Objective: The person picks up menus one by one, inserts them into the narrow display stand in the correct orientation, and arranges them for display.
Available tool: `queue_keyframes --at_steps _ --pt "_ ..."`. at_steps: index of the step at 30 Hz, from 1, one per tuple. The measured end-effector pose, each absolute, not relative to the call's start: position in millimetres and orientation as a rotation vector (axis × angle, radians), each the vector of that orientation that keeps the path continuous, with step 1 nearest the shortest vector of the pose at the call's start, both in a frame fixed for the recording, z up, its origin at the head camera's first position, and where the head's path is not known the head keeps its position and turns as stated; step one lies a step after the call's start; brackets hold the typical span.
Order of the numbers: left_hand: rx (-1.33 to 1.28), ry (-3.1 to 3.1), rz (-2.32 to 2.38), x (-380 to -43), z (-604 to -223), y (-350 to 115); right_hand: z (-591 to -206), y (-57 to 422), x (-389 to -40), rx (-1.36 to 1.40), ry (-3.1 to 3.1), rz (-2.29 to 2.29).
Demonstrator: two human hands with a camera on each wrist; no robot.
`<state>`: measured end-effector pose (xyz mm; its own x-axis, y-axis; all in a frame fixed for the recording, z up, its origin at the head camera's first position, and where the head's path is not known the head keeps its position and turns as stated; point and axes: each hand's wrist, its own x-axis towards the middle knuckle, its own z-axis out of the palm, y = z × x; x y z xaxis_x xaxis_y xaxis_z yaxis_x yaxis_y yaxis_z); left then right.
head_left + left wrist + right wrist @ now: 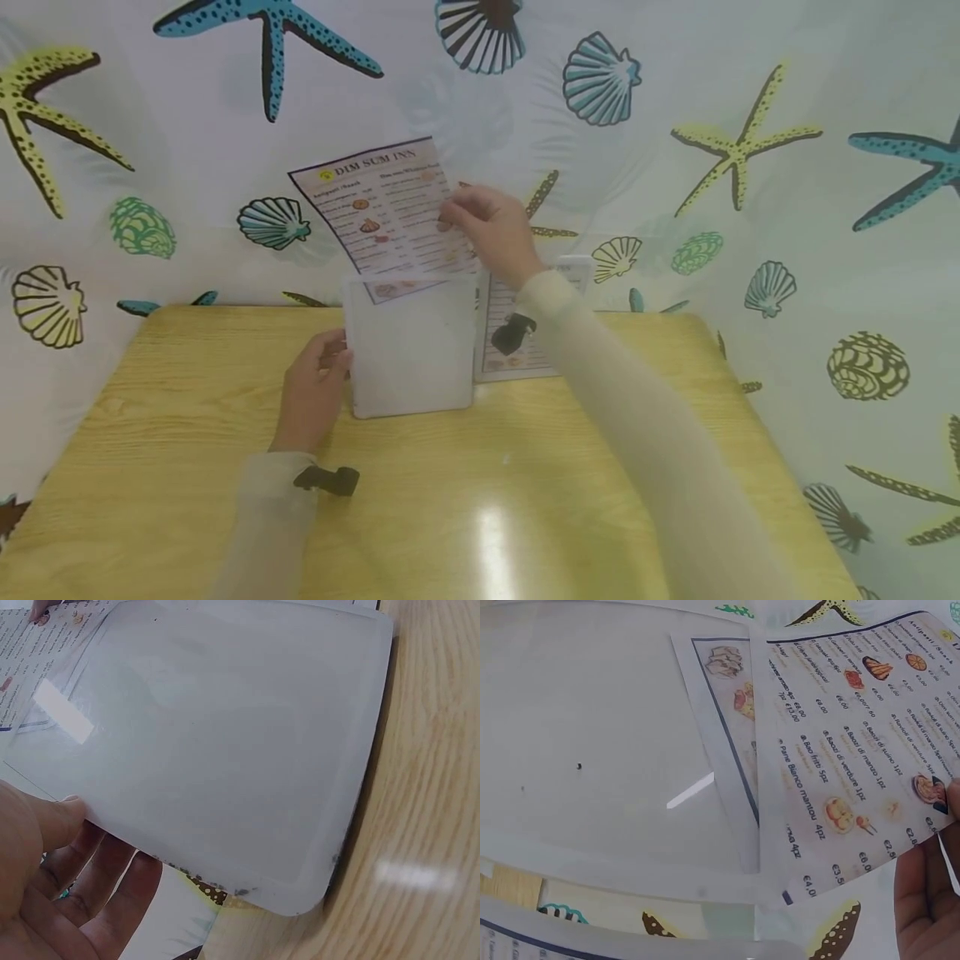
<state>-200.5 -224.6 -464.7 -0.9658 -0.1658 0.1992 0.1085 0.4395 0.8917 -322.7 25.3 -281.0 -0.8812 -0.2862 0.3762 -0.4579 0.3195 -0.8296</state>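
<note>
A printed menu sheet [382,208] headed "DIM SUM INN" stands tilted above a clear-fronted white sleeve holder [412,350], its lower end inside the holder's top opening. My right hand [491,229] pinches the sheet's right edge between thumb and fingers. In the right wrist view the sheet's lower strip [727,697] shows through the clear front, while the rest of the menu lies outside. My left hand [311,387] grips the holder's left edge, thumb on the front and fingers behind, as the left wrist view shows at the holder's rim [187,862].
A second holder with a menu [517,333] stands behind and to the right, partly hidden by the right forearm. Both holders stand on the wooden table [420,492] near its back edge. Behind hangs a white cloth [480,108] printed with shells and starfish.
</note>
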Motion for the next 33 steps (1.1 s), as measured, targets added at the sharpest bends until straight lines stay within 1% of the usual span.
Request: queue_keyframes --at_steps 12,21,29,33 --pt "0.078 -2.430 -1.552 -196.1 -463.8 -226.6 -295.5 19.8 -325.5 0.621 -2.300 1.811" --pt "0.069 -2.428 -1.554 -196.8 -464.9 -226.4 -297.6 20.5 -326.3 0.574 -2.268 1.854" --pt "0.060 -2.439 -1.544 -198.5 -464.6 -224.6 -310.8 26.9 -325.2 0.595 -2.301 1.854" --pt "0.055 -2.443 -1.544 -198.3 -463.4 -223.0 -319.7 30.7 -323.9 0.548 -2.326 1.876"
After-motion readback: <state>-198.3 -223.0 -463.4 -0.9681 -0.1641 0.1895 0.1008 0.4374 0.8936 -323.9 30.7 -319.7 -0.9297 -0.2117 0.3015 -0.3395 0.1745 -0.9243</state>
